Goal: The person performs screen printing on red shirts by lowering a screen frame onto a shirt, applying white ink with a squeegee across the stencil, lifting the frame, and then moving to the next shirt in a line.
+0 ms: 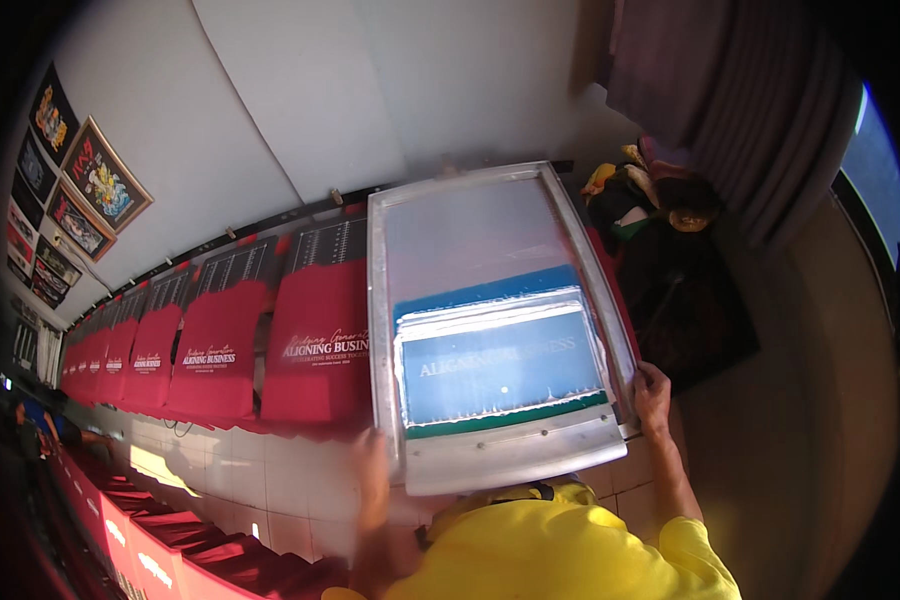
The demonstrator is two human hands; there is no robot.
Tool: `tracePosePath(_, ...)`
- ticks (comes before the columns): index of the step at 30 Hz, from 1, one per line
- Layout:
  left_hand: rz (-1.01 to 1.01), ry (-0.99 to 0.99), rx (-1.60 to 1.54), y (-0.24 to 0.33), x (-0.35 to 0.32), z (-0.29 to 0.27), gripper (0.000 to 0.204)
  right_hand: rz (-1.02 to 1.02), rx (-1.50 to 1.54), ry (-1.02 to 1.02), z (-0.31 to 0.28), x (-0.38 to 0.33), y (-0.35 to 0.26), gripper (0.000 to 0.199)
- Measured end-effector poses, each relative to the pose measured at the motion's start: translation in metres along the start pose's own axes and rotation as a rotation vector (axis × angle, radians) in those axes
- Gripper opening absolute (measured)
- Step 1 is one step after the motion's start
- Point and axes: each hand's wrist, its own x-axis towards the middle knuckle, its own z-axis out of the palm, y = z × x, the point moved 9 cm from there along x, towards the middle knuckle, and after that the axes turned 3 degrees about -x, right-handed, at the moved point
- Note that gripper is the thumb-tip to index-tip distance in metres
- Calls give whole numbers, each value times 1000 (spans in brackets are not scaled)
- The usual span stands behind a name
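A large screen-printing frame (382, 330) with metal sides lies in front of me, over the near end of a row of red shirts. Its mesh (470, 235) is pale at the far part. Toward me is a blue stencil area (500, 355) with white edging and faint lettering. My right hand (653, 400) is closed round the frame's right side near its front corner. Beside the front left corner is my left hand (372, 465), smeared by motion, so its fingers cannot be made out. A printed red shirt (320, 320) lies just left of the frame, partly covered by it.
More red shirts (210, 345) on boards run leftward along the wall. Another row of red cloth (160, 530) stands at lower left. A person (45, 420) in blue is far left. Coloured cloths (630, 195) are heaped behind the frame's right, beside a dark curtain (730, 110).
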Motion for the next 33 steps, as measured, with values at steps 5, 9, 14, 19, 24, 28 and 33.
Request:
tracePosePath(5, -31, -92, -11, 9, 1, 73, 32, 171, -4, -14, -42, 18, 31, 25)
tracePosePath(9, 39, -117, 12, -1, 14, 106, 31, 112, -60, 39, -52, 34, 52, 25)
tracePosePath(14, 109, -118, 74, 9, 23, 112, 28, 49, -38, 36, -34, 52, 67, 26)
tracePosePath(19, 119, -83, 115, 15, 32, 110, 28, 40, -72, 9, -26, 66, 66, 26)
tracePosePath(24, 123, -66, 101, 14, 36, 113, 29, 49, -80, 16, -29, 67, 64, 27)
tracePosePath(28, 109, -71, 104, 20, 34, 114, 29, 35, -72, 12, -31, 68, 53, 27)
tracePosePath(33, 48, -127, 132, 36, 20, 119, 30, 44, -109, 33, -30, 74, 70, 26)
